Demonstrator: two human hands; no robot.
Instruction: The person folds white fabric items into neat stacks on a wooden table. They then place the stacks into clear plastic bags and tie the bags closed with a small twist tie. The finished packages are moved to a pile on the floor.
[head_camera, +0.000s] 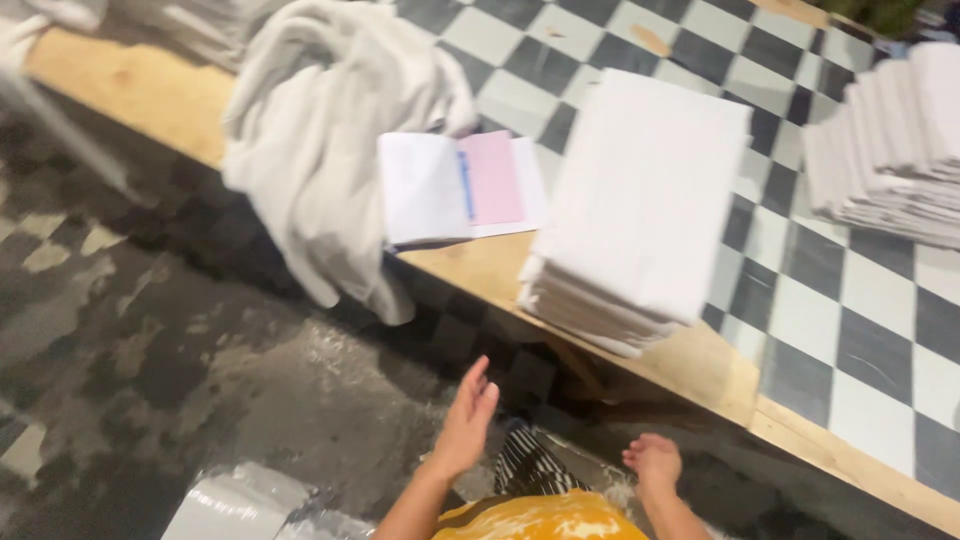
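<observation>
Beyond your left grip (466, 415), the black-and-white checkered tabletop (850, 330) carries a white folded cloth stack (640, 210), a pink paper sheet (492, 178) and a white crumpled cloth (320, 130).

The desk (700, 365), wood-edged with a black-and-white chequered top, carried a tall stack of folded white cloths (640, 210), a second stack (890, 150) at right, crumpled white fabric (320, 130) overhanging its edge, and loose papers (460, 185)

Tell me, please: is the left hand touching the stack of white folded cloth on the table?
Apart. The head view shows the left hand open below the table edge, with dark floor between it and the stack of white folded cloth.
</observation>
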